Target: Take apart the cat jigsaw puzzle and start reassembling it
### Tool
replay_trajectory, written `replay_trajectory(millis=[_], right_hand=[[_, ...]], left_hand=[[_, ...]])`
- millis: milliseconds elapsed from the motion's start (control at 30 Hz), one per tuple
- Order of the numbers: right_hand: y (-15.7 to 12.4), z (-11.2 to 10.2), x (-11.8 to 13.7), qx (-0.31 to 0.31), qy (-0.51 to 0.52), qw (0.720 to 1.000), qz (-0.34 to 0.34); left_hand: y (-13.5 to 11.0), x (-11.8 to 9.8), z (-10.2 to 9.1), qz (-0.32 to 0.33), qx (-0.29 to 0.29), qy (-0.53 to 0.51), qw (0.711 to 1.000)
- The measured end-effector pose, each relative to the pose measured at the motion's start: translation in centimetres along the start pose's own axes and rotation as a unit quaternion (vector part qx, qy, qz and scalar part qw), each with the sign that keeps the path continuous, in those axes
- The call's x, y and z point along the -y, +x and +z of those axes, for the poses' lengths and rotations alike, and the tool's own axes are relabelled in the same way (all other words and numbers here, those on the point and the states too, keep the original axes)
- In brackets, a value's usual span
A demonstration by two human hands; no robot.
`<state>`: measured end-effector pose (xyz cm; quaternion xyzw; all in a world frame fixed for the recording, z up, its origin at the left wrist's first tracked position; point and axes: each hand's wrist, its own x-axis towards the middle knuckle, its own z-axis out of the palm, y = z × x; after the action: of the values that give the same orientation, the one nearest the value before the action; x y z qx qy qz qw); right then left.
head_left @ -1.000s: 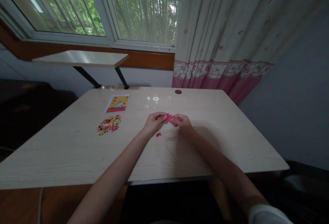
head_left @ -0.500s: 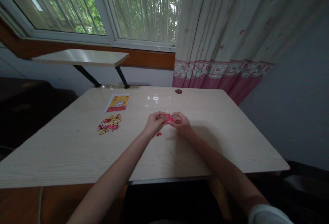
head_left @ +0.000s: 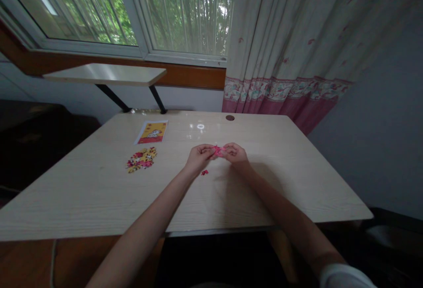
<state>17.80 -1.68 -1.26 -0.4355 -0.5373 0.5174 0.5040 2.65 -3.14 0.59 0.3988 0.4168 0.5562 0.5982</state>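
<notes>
Between my two hands, just over the table, are joined pink jigsaw puzzle pieces [head_left: 217, 150]. My left hand [head_left: 200, 156] is closed, its thumb and fingers pinching their left side. My right hand [head_left: 235, 153] pinches the right side, fingers curled. The fingertips cover part of the pieces, so their exact shape is unclear. A small red puzzle piece [head_left: 205, 172] lies on the table below my left hand. Further left is a loose pile of yellow, red and white puzzle pieces [head_left: 141, 160]. Behind it lies a picture card [head_left: 153, 132] with a white animal on yellow and red.
The pale wooden table [head_left: 99, 191] has a round brown cable hole [head_left: 230, 118] near its back edge. A raised shelf [head_left: 109, 74] on black legs stands at the back left. Beyond are a window [head_left: 185, 15] and a long curtain [head_left: 280, 59].
My right hand has shifted slightly and its fingers have drawn back toward the right edge of the pink pieces, leaving more of them showing. The left hand stays nearly in place.
</notes>
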Motion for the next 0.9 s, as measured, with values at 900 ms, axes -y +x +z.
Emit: replay_trajectory(millis=[900], right_hand=[[-0.54,0.46,0.16,-0.048,-0.024,0.996,-0.076]], left_hand=[[-0.32,0.15,0.2,0.017,0.019,0.043,0.999]])
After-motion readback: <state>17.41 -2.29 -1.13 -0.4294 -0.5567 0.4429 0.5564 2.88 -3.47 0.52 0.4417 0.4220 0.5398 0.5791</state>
